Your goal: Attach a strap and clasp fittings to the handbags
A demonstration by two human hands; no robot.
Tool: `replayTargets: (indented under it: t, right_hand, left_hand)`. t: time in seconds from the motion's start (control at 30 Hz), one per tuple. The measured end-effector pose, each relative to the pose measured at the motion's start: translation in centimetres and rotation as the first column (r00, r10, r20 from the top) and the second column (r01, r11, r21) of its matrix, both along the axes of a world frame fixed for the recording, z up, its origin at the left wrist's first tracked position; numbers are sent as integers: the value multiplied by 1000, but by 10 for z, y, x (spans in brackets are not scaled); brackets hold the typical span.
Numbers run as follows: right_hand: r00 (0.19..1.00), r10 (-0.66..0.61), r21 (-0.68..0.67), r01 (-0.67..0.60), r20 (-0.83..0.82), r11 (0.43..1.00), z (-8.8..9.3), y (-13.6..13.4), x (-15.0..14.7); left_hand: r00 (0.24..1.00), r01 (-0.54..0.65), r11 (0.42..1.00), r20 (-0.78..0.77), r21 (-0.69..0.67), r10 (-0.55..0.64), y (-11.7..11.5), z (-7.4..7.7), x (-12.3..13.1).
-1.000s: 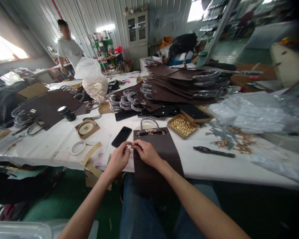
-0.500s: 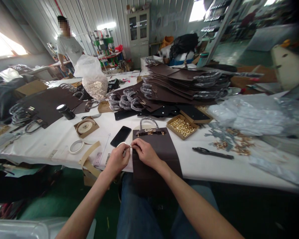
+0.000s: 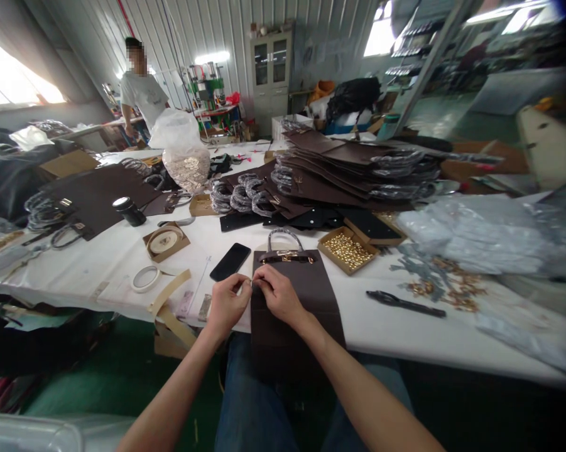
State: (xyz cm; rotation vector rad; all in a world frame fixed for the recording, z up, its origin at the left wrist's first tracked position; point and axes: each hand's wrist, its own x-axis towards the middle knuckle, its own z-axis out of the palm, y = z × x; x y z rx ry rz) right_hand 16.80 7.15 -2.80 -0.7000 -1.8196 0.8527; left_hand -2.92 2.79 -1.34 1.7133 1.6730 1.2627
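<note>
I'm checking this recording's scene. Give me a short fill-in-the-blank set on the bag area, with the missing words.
1. Of the two hands, the ____ is over the brown bag.
2. The black phone lies to the ____ of the bag.
3. The open cardboard box nearest the bag holds shiny pieces coloured ____.

Missing words: right hand; left; gold.

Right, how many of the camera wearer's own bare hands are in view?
2: the left hand, beside the left edge of the dark-brown handled bag, and the right hand, over the bag's left part. Neither is hidden.
</note>
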Motion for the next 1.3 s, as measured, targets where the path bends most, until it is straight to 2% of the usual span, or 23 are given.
replayTargets:
  t: [0.07, 0.13, 0.17, 0.23, 0.3, 0.37, 0.47, 0.53, 0.63, 0.77, 0.87, 0.93, 1.0, 1.13, 1.23, 1.3]
  right_hand:
    - [998, -51, -18, 51, -22, 999, 0, 1, 5]
    - [994, -103, -43, 102, -32, 994, -1, 3, 7]
    - [992, -123, -56, 121, -31, 991, -3, 5, 6]
    - [988, -151, -93, 148, -20, 985, -4, 10, 0]
    - [987, -162, -153, 162, 14, 975, -1, 14, -7]
    - [992, -99, -203, 114, 79, 973, 6, 16, -5]
    - [955, 37, -152, 9, 295, 988, 17, 17, 22]
    - [871, -58, -15, 74, 487, 997, 16, 19, 51]
    - [753, -215, 120, 180, 622, 976, 2, 28, 88]
    - [721, -252, 230, 131, 646, 964, -26, 42, 102]
    - [755, -324, 315, 164, 569, 935, -40, 47, 99]
    - [782, -359, 326, 210, 510, 922, -43, 46, 96]
    - [797, -369, 292, 252, 478, 923, -40, 44, 94]
    - [844, -340, 121, 320, 415, 940, -19, 37, 89]
    - [892, -368, 5, 380, 262, 925, -9, 34, 87]
    - [892, -409, -8, 418, 192, 908, -8, 30, 86]
  left_hand:
    - [985, -164, 986, 57, 0, 164, 3, 7, -19]
    - [944, -323, 945, 86, 44, 319, 8, 20, -49]
    - [938, -344, 935, 78, 86, 338, 12, 28, -65]
    - [961, -269, 945, -17, 185, 277, 21, 41, -90]
    - [957, -142, 962, -216, 233, 193, 31, 46, -104]
    - [896, -86, 975, -413, 204, 165, 38, 39, -112]
    - [856, -153, 983, -483, 99, 182, 42, 11, -128]
    - [866, -205, 978, -456, 51, 205, 39, -10, -142]
    - [889, -223, 975, -409, 4, 205, 33, -31, -159]
    - [905, -242, 970, -366, -19, 219, 37, -37, -169]
    - [901, -248, 968, -378, -43, 214, 46, -33, -173]
    - [883, -241, 968, -431, -72, 188, 52, -30, -173]
    - [829, -253, 961, -536, -110, 157, 54, -25, -169]
    - [643, -324, 933, -760, -157, 96, 55, -12, -157]
    - [534, -331, 933, -843, -142, 62, 62, -10, -154]
    - [500, -326, 938, -864, -119, 64, 66, -11, -152]
